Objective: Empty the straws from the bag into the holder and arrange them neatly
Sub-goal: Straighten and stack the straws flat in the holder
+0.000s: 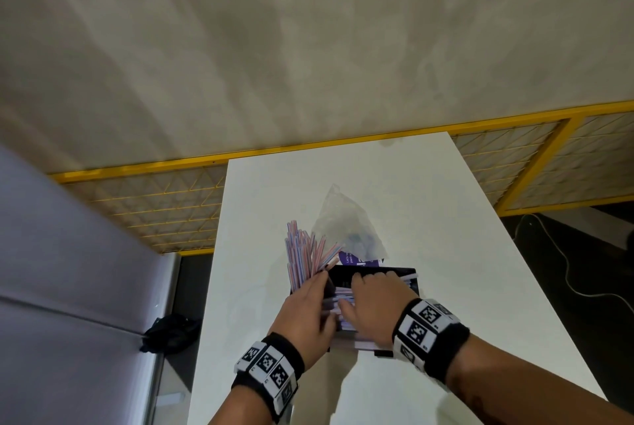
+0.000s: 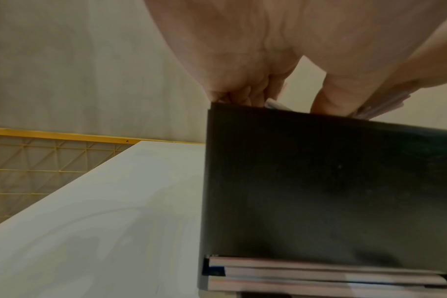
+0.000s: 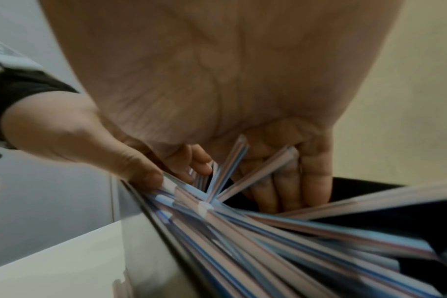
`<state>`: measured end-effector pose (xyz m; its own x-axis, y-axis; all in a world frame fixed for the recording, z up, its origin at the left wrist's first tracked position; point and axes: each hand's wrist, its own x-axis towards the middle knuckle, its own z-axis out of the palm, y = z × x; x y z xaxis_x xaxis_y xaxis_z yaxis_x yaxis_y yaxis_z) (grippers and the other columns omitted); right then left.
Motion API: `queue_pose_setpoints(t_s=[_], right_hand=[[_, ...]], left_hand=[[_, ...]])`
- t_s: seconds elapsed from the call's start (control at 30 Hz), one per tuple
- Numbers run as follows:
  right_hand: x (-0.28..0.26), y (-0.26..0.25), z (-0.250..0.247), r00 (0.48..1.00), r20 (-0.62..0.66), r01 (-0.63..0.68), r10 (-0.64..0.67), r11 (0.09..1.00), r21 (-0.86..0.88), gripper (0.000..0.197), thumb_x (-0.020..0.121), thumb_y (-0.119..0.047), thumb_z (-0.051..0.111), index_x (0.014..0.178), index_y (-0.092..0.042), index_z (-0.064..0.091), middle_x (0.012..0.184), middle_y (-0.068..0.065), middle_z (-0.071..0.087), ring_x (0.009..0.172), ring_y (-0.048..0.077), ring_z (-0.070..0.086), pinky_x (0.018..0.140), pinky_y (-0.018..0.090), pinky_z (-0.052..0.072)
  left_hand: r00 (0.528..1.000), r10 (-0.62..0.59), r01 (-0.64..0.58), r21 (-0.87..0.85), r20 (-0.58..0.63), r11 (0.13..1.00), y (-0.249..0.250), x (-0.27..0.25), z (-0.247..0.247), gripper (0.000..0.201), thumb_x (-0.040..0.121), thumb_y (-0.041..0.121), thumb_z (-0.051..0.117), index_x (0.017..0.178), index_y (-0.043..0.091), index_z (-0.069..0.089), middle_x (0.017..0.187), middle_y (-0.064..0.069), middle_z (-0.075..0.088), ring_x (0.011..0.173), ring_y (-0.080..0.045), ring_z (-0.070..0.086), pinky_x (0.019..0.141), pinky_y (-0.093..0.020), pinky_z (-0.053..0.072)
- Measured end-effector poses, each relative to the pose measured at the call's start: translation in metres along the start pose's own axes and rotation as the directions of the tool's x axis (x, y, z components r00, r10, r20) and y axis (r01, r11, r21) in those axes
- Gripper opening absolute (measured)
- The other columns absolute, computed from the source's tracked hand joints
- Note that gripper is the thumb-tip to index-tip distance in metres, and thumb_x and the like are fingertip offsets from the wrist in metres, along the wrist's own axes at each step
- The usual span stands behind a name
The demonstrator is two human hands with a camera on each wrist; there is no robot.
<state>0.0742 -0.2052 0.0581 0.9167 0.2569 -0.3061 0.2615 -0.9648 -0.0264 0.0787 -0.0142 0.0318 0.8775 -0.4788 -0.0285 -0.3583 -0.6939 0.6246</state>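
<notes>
A black box-shaped holder (image 1: 406, 274) stands on the white table (image 1: 446, 219). Striped pink and blue straws (image 1: 339, 296) lie inside it; another bunch (image 1: 302, 253) fans upward at its left end. My left hand (image 1: 320, 282) grips that bunch, with thumb and fingers curled around the straw ends (image 3: 176, 187). Its fingers (image 2: 232, 94) reach over the holder's wall (image 2: 319, 181). My right hand (image 1: 370, 279) lies flat on the lying straws, its fingers (image 3: 304, 181) straight down into the holder (image 3: 370, 184). The clear plastic bag (image 1: 346, 225) lies crumpled behind the holder.
A purple printed card (image 1: 360, 258) lies under the bag's near edge. A yellow mesh fence (image 1: 171, 208) runs behind the table. A grey padded surface (image 1: 68, 253) stands to the left, with a black item (image 1: 168, 332) on the floor beside it. A white cable (image 1: 566, 273) trails at right.
</notes>
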Motion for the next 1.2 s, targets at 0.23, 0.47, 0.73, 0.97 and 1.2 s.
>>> queue_pose_setpoints(t_s=[0.23,0.47,0.73,0.97,1.2], right_hand=[[0.028,0.017,-0.004,0.973,0.229,-0.092,0.033,0.963,0.252,0.051,0.1,-0.06,0.029,0.101,-0.023,0.064,0.093,0.001,0.068,0.085,0.023,0.065,0.085,0.04,0.054],[0.025,0.017,0.008,0.995,0.056,0.027,-0.077,0.791,0.611,0.053,0.087,-0.074,0.045,0.13,-0.045,0.057,0.123,-0.018,0.069,0.105,0.001,0.063,0.093,0.025,0.05],[0.024,0.013,-0.002,0.993,0.028,0.084,-0.118,0.838,0.539,0.041,0.093,-0.057,0.055,0.126,-0.034,0.062,0.116,-0.009,0.072,0.102,0.013,0.068,0.092,0.037,0.055],[0.016,0.02,-0.009,0.989,-0.053,0.147,-0.138,0.872,0.466,0.046,0.09,-0.056,0.062,0.127,-0.028,0.064,0.117,-0.005,0.065,0.104,0.014,0.063,0.09,0.032,0.051],[0.02,-0.001,-0.022,0.99,-0.105,0.134,-0.096,0.883,0.45,0.027,0.095,-0.042,0.056,0.113,-0.023,0.064,0.111,0.002,0.061,0.094,0.022,0.063,0.081,0.036,0.052]], left_hand=[[0.999,0.015,-0.018,-0.081,-0.045,0.997,0.002,-0.002,0.0,0.075,0.085,0.03,0.058,0.153,0.038,0.026,0.141,0.021,0.045,0.127,0.007,0.043,0.108,-0.005,0.025],[0.999,0.035,-0.039,-0.102,-0.04,0.994,-0.001,-0.001,0.001,0.072,0.084,0.023,0.061,0.152,0.025,0.038,0.143,0.01,0.052,0.131,-0.005,0.048,0.112,-0.024,0.038],[0.999,0.04,-0.042,-0.1,-0.019,0.994,0.0,-0.003,0.0,0.071,0.083,0.025,0.059,0.149,0.039,0.034,0.136,0.019,0.053,0.122,0.002,0.051,0.105,-0.016,0.041],[1.0,0.021,-0.024,-0.117,-0.023,0.993,0.003,-0.004,-0.003,0.068,0.084,0.028,0.059,0.149,0.034,0.039,0.138,0.018,0.052,0.126,0.002,0.049,0.108,-0.015,0.037],[1.0,0.006,-0.007,-0.098,-0.01,0.995,0.007,-0.001,-0.007,0.065,0.078,0.026,0.06,0.14,0.034,0.044,0.125,0.015,0.057,0.114,-0.003,0.053,0.101,-0.024,0.046]])
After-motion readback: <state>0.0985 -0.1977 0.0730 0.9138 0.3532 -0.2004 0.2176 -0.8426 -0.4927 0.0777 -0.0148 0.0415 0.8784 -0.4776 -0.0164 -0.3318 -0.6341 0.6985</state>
